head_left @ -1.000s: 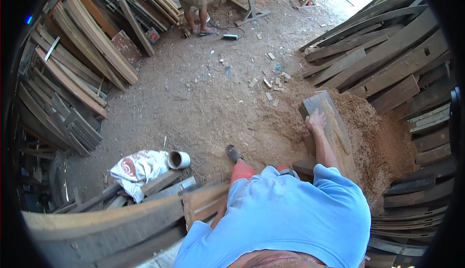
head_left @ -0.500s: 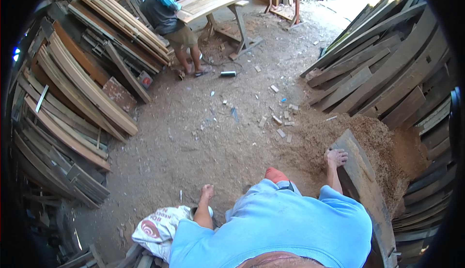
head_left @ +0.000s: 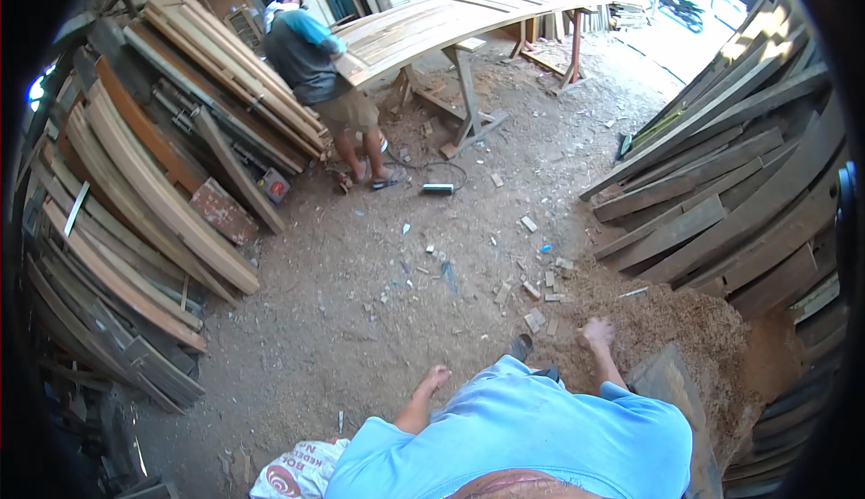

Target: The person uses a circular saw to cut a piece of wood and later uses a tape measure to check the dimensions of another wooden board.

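Observation:
My left hand hangs in front of my body over the dirt floor, its fingers curled in, with nothing seen in it. Farther right, my right hand is held out above the edge of the wood shavings, fingers loosely apart and nothing in them. Just behind it, beside my right arm, a wide weathered board leans; the hand is apart from it. A white sack with red print lies by my left elbow, partly hidden by my blue shirt.
Planks lean in stacks on the left and right. Small wood offcuts lie scattered ahead. Another person stands at a long trestle table bearing a wooden panel. A cable lies on the floor.
My right hand has left the board and moved forward and slightly left. My left hand has shifted right, away from the sack. The view has tilted, with the far scene lower.

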The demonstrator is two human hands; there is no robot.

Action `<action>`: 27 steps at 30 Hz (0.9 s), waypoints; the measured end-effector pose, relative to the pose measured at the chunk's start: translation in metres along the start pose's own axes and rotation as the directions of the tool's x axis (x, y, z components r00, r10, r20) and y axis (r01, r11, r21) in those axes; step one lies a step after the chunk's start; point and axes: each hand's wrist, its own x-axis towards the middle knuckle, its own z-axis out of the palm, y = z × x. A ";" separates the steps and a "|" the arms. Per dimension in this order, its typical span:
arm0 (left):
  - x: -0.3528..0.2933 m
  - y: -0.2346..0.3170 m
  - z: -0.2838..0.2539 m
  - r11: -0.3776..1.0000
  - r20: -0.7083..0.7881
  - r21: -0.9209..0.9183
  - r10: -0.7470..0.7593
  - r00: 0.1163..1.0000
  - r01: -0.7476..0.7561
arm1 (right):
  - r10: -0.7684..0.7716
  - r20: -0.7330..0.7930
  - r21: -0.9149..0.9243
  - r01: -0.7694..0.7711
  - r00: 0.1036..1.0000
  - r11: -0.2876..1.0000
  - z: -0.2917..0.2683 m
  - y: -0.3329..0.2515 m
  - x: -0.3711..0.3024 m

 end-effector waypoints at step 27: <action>0.343 0.398 -0.200 0.907 0.147 0.353 0.188 0.971 -0.229 | 0.135 0.285 0.688 -0.301 0.949 0.660 0.004 -0.067 0.249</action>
